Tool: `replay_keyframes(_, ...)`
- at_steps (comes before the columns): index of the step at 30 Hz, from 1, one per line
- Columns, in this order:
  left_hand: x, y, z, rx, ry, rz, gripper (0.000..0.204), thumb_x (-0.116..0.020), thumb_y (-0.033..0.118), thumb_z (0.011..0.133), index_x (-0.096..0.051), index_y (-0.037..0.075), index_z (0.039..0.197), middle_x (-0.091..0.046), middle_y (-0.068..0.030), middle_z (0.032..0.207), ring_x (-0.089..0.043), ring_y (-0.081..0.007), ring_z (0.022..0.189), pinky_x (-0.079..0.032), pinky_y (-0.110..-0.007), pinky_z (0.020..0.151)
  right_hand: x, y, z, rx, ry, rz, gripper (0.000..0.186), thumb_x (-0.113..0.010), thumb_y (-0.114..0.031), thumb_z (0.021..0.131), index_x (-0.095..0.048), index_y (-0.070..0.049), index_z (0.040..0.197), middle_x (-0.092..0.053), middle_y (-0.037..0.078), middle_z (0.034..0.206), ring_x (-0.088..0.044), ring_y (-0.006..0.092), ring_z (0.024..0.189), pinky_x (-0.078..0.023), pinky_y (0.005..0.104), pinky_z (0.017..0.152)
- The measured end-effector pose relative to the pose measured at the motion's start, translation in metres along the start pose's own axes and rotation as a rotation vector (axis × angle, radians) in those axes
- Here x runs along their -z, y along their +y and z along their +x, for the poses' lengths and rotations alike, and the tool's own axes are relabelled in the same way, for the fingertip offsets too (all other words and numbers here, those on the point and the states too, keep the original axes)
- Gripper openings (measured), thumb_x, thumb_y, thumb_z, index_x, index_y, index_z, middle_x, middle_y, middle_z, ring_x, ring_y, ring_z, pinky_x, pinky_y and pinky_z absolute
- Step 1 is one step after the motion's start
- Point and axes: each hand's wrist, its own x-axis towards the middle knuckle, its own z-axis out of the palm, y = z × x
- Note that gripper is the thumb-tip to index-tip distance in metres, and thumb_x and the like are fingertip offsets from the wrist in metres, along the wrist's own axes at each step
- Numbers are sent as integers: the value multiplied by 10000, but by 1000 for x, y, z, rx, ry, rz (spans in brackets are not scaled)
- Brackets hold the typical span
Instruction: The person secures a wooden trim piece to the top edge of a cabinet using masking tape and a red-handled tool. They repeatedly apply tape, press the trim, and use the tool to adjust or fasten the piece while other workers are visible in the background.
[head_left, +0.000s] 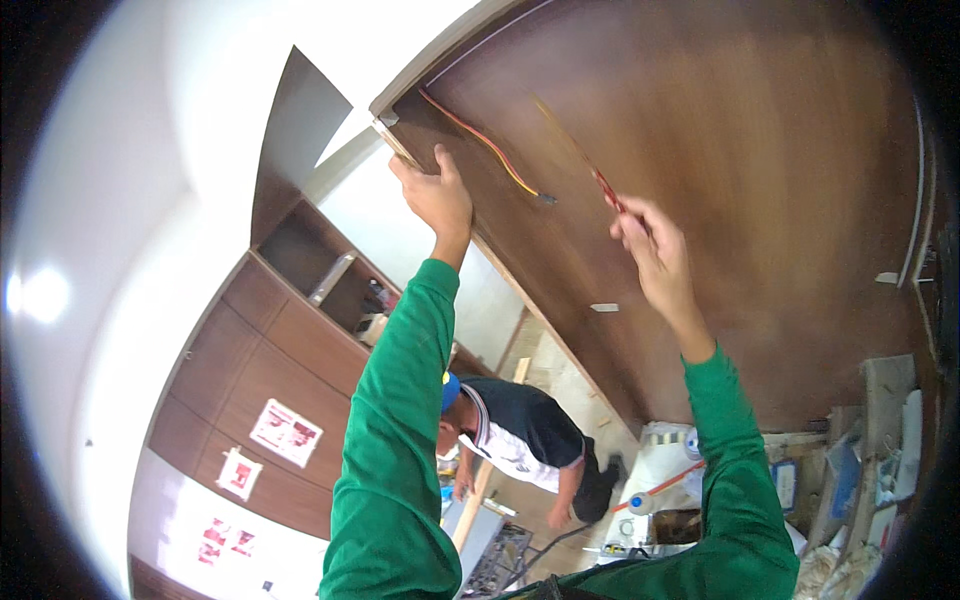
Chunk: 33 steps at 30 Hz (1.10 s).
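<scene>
Overhead is a large brown wooden panel (770,200). My left hand (430,196) grips its light-edged left side, with the thumb pointing up. My right hand (652,245) is closed round a thin red-handled tool (606,186), which looks like a screwdriver, its slender yellowish shaft angled up-left along the panel's face. Between my hands, a red and yellow cable (485,139) lies against the panel, ending in a small black connector (547,198). A small white strip (604,308) is stuck lower on the panel.
Below, a co-worker (530,425) in a dark and white shirt bends beside a wooden plank (470,510). Wooden cabinets (215,325) with taped papers (285,432) stand at left, under an open shelf (300,265). A cluttered white surface (650,470) is at lower right.
</scene>
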Motion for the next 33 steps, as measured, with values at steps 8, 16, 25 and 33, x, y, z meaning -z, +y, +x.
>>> replay_keyframes(8,-3,-7,1,-69,-22,-123,387,-701,161,942,-516,-57,1203,-684,-262,1095,-677,-394,1009,-502,-458,921,-40,20,83,441,274,-159,156,-695,-73,929,-726,-8,1068,-659,126,917,-643,290,873,-493,372,770)
replay_keyframes(16,-1,1,-1,-76,-52,-147,366,-707,146,948,-512,-54,1184,-651,-189,1128,-631,-294,1035,-470,-399,956,-58,13,73,373,218,84,185,-677,-30,950,-733,1,1124,-675,121,929,-655,177,739,-513,303,642)
replay_keyframes(25,-4,-12,3,-138,-77,-184,348,-685,110,950,-508,-56,1199,-647,-179,1135,-626,-272,1049,-465,-381,970,-78,22,69,425,264,202,301,-658,13,950,-713,-2,1246,-703,145,1021,-699,170,807,-546,267,638)
replay_keyframes(33,-5,-19,5,-184,-77,-198,320,-666,66,936,-502,-43,1187,-663,-162,1109,-652,-231,968,-510,-344,880,-98,19,71,423,244,288,342,-692,19,943,-718,-38,1279,-695,75,1015,-593,76,773,-486,224,644)
